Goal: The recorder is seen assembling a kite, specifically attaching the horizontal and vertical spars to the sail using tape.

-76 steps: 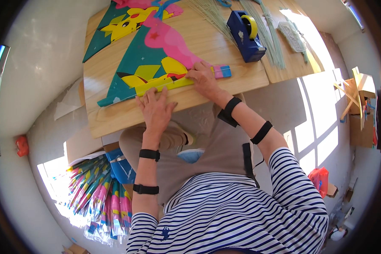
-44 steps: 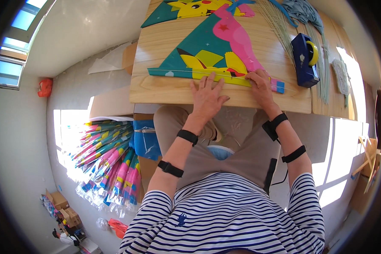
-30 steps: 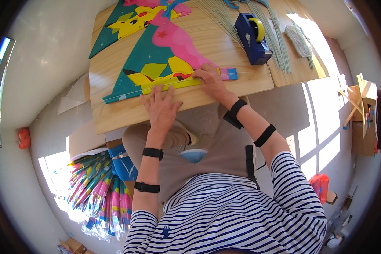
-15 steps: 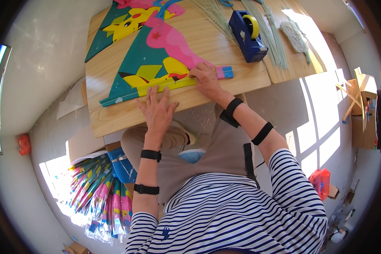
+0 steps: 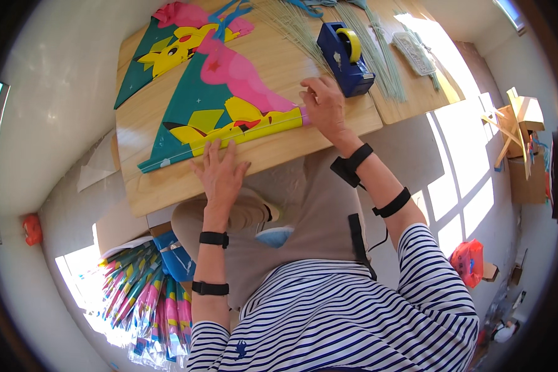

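Observation:
A triangular printed sheet [image 5: 177,121] in teal, pink and yellow lies on the wooden table, a yellow cartoon figure on it. Its near edge is folded over, and a thin pale rod [image 5: 254,130] runs along that edge. My left hand [image 5: 220,173] rests open on the table's near side, fingers spread and their tips on the folded edge. Raised at the sheet's right end, my right hand [image 5: 325,108] has curled fingers; anything inside them is hidden. It covers part of the sheet's end. Just beyond it stands a blue tape dispenser [image 5: 347,68] with a yellow roll.
A second printed sheet [image 5: 133,77] lies at the table's far left. Bundles of thin pale rods [image 5: 381,62] and a clear plastic tray [image 5: 413,53] are at the far right. On the floor at left, several bagged printed sheets [image 5: 142,285] lie beside a blue box [image 5: 175,254].
My right hand has moved right and lifted from the sheet's edge toward the tape dispenser, its fingers curling. My left hand stays on the folded edge. The whole view has shifted slightly.

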The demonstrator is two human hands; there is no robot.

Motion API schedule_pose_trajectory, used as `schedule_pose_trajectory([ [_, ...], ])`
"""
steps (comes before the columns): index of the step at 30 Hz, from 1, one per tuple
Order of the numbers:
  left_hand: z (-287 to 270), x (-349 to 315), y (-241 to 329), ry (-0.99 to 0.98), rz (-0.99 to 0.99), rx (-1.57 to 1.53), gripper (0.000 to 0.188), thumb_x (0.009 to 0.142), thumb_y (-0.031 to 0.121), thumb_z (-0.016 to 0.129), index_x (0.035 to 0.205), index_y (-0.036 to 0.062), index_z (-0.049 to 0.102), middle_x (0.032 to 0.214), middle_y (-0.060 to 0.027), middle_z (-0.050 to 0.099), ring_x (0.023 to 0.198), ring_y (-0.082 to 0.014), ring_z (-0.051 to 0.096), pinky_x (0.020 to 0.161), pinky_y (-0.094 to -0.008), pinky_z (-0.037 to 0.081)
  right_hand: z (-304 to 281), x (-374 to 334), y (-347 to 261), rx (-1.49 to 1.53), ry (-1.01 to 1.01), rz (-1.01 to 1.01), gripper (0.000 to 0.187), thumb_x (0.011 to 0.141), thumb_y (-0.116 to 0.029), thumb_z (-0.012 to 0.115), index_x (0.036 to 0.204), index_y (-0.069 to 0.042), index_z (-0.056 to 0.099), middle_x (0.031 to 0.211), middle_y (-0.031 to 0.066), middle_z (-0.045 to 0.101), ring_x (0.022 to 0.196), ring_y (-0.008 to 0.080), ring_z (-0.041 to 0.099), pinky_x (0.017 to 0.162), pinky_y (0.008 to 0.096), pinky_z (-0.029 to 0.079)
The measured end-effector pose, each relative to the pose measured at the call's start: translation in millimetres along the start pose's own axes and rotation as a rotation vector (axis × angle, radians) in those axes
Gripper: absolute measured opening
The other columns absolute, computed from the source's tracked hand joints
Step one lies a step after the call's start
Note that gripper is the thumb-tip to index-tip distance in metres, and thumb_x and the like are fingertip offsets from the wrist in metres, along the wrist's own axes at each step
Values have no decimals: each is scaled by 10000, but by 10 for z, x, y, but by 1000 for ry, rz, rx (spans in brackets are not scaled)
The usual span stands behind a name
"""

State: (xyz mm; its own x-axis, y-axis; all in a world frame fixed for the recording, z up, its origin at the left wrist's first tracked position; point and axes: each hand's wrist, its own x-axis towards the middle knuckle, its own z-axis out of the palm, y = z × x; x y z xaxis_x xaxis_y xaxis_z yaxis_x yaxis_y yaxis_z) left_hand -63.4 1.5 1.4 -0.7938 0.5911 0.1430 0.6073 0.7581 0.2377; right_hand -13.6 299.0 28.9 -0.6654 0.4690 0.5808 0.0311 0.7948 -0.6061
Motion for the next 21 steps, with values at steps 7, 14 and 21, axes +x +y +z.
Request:
schedule_pose_trajectory([
  [7,9,-4,9,-23,-14,-34,612,892,393,755,1442,162,619,1556,-151,451,1499,-370,346,1174,-755,107,-1032,730,1024,-184,43,655,229,802,-200,808,904,-21,707,895,117,673,826,241,630,720,373,504],
  [14,-8,1,10,-55,-19,-46,630,918,407,739,1477,160,586,1575,-156,425,1513,-379,320,1171,-746,129,-1203,720,1074,519,-60,889,198,819,-174,799,833,-11,687,796,37,605,723,149,574,687,313,498],
  [21,34,-22,-28,-53,-13,-59,631,913,403,747,1473,159,590,1579,-153,423,1520,-378,306,1172,-753,136,-1302,501,1112,822,-1,844,83,888,-59,741,856,-5,687,848,54,627,800,147,624,786,332,581],
])
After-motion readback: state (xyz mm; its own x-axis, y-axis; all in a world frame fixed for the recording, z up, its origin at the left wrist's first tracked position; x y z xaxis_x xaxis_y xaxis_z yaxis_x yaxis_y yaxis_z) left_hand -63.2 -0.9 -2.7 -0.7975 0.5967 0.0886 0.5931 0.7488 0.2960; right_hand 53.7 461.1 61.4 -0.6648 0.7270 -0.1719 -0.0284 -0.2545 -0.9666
